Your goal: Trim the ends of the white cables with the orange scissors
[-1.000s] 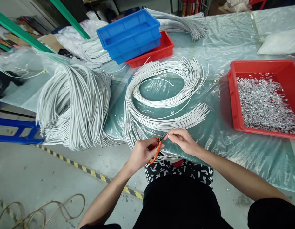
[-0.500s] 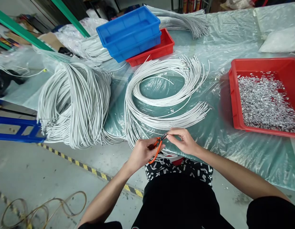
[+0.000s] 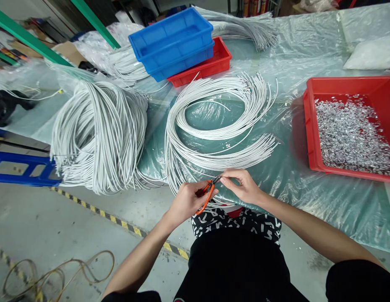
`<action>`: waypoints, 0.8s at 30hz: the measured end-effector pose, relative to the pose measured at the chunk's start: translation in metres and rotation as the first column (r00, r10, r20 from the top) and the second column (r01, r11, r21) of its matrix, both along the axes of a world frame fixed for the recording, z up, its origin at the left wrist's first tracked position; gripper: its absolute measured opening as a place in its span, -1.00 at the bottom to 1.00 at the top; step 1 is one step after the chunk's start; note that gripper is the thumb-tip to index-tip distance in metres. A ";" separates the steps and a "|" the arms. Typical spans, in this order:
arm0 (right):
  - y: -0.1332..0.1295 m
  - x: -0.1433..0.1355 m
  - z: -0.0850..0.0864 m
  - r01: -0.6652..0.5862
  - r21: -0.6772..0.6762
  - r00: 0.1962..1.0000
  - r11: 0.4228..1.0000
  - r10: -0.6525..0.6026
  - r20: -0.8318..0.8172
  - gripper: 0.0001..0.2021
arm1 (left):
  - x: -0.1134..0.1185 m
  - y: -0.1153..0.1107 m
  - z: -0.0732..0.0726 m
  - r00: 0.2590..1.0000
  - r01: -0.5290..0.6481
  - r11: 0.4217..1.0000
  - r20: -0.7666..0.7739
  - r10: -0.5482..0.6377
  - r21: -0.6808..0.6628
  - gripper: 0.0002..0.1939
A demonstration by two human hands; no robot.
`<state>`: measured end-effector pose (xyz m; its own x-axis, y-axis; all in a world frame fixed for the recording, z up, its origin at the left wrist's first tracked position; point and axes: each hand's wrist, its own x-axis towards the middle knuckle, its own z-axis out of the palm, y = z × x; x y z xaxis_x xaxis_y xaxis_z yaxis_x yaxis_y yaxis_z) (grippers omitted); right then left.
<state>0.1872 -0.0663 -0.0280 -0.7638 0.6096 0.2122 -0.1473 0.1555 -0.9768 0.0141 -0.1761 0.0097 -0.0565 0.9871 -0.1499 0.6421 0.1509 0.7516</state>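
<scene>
My left hand is closed around pliers with orange handles, their dark jaws pointing up and right. At the jaw tips my right hand pinches with thumb and fingertips; what lies between them is too small to make out. Just beyond both hands, a bundle of white cables curves across the table, its cut ends fanned out to the right. Behind it lies a looped coil of the same white cable. Some cables hang over the table edge below my hands.
A red bin of small shiny metal pieces stands at the right. A large white cable heap is at the left. Stacked blue bins rest on a red tray at the back. Plastic sheeting covers the table.
Almost nothing differs. The view has shifted very slightly; both hands keep their place at the pliers, whose handles sit in nearly the same position.
</scene>
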 end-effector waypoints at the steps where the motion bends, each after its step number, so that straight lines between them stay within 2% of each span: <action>1: 0.000 0.000 0.000 -0.002 0.000 1.000 1.000 0.002 -0.005 -0.69 | 0.000 0.000 0.000 1.000 -0.002 1.000 0.003 0.002 0.000 -0.58; 6: -0.001 0.000 0.000 -0.006 -0.013 1.000 1.000 0.006 -0.005 -0.70 | 0.000 -0.001 0.000 1.000 -0.012 1.000 -0.002 0.012 -0.021 -0.60; 13: 0.003 0.001 0.001 -0.057 -0.153 0.998 0.987 0.053 -0.029 -0.69 | -0.002 -0.002 0.001 1.000 -0.005 1.000 0.018 0.005 0.001 -0.61; 18: 0.003 0.002 0.002 -0.030 -0.123 0.999 0.992 0.026 -0.034 -0.72 | -0.002 -0.003 0.001 0.998 0.004 1.000 0.058 -0.005 0.013 -0.60; 24: -0.004 0.001 0.004 0.080 -0.036 0.996 0.996 -0.082 -0.040 -0.80 | 0.000 -0.007 -0.003 0.994 -0.003 1.000 0.112 0.004 -0.005 -0.57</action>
<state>0.1886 -0.0706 -0.0237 -0.7026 0.6766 0.2203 -0.1760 0.1347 -0.9751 0.0137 -0.1833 0.0071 -0.0427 0.9862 -0.1600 0.5532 0.1567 0.8182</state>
